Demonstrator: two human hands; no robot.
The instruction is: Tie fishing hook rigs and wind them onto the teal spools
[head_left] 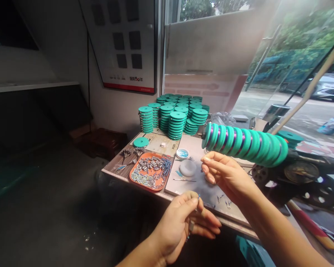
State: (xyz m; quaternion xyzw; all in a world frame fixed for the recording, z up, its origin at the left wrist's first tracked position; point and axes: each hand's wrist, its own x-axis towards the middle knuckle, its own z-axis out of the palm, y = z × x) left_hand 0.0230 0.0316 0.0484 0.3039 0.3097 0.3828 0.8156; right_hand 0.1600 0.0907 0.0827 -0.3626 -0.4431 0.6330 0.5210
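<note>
At the near edge of a table [111, 167] beside a window, the left hand [180, 217] pinches a small blue piece [199, 196] between thumb and forefinger, just in front of the pale board [176, 188]; a grey cylinder [191, 225] shows below, against the other, looser fingers. The right hand [228, 174] is over the board, thumb and forefinger tips together; whether they grip something thin, I cannot tell.

Just behind the right hand, a long row of green discs [245, 142], with purple showing between some of them, juts from a black machine [308, 170] and blocks the view of what lies beyond. The right forearm covers part of the board, close to a few loose small pieces [227, 204]. Stacks of green discs [177, 126] crowd the table's far side, with a single disc [140, 142] flat before them.

An orange tray [131, 174] holds grey cylinders, slim dark-blue pieces, pale pieces and shiny bits. A small white tub [182, 158] contains blue bits, near a round whitish object [187, 168] and a thin rod [184, 180].
</note>
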